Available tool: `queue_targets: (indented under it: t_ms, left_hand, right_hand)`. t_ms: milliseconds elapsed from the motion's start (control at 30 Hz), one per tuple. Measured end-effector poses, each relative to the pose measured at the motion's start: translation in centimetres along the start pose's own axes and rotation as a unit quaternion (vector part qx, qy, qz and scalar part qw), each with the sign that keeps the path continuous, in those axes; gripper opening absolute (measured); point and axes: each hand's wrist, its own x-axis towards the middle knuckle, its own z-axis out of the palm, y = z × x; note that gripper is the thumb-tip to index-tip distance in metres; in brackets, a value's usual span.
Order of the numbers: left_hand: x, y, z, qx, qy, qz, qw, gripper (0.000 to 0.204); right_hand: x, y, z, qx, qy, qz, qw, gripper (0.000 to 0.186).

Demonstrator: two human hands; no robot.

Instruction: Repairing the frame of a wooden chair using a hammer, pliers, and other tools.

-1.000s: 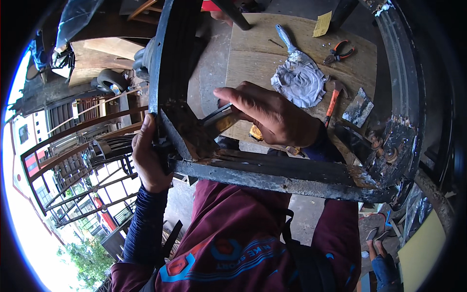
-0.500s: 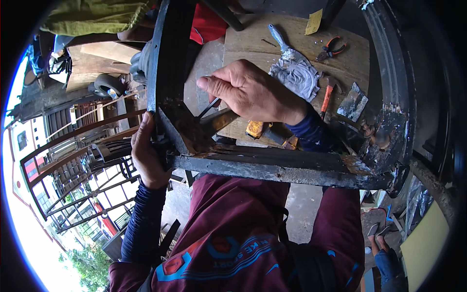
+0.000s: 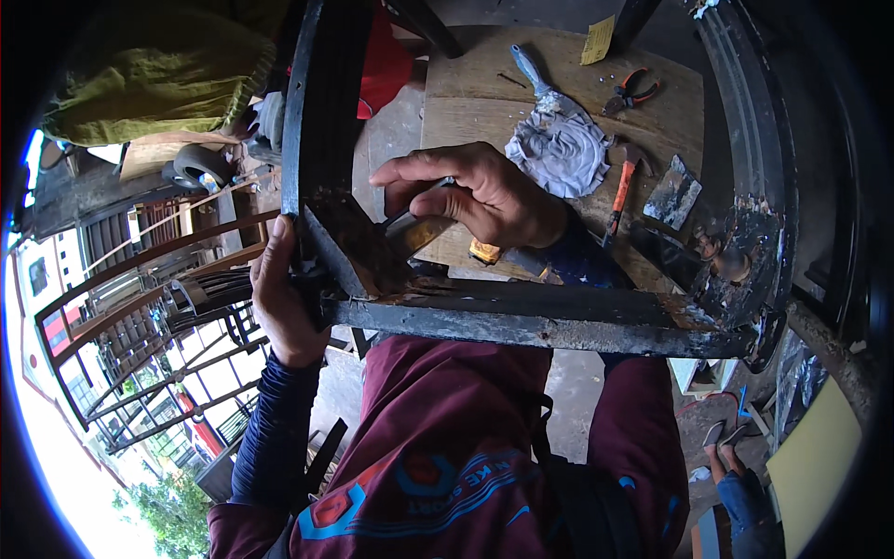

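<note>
Fingers of the right hand point(image 3: 498, 196) curled round a slim metal shaft point(image 3: 396, 220)!

Left hand point(image 3: 282, 298) wraps the corner of a black-painted wooden frame point(image 3: 596, 326), above the tan wooden surface point(image 3: 475, 93). Near rail point(image 3: 521, 326): long axis left-right; left rail point(image 3: 323, 112) points away. Dark brown corner block point(image 3: 358, 244) in place; work looks unfinished, its fixing impossible to judge.

Daylight glares white at left, the right side dims, and edges bend

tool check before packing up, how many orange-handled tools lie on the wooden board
2: the pliers, toward the far right corner of the wooden board, and the hammer, right of the crumpled cloth. Others may be hidden behind the frame or right hand.
</note>
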Motion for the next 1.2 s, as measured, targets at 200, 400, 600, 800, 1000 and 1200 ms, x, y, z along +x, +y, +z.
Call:
queue_targets:
  t_ms: [200,400,600,800,1000,1200]
  left_hand:
    - [-0.2,-0.2,-0.8,0.315,-0.107,0.214,0.919,0.061]
    - [0.0,-0.4,-0.4,0.248,-0.069,0.135,0.957,0.057]
    - [0.0,-0.1,-0.1,0.132,-0.099,0.070,0.984,0.046]
    - [0.4,0.6,0.6,0.207,-0.087,0.058,0.973,0.041]
    - [0.0,0.6,0.5,0.067,-0.130,0.050,0.988,0.041]
    - [0.0,1.2,0.5,-0.054,-0.100,-0.043,0.993,0.035]
  right_hand:
    - [-0.3,-1.8,-1.1,0.194,-0.082,0.186,0.960,0.072]
    - [0.5,-1.5,-1.1,0.051,-0.016,0.203,0.978,0.069]
    - [0.3,-0.2,-1.2,-0.341,-0.083,0.261,0.899,0.029]
    - [0.1,0.5,2.8,-0.557,0.128,-0.014,0.820,0.039]
    - [-0.3,-1.4,2.7,-0.259,0.138,0.046,0.955,0.065]
    - [-1.3,-1.5,-1.1,-0.053,0.034,0.046,0.997,0.057]
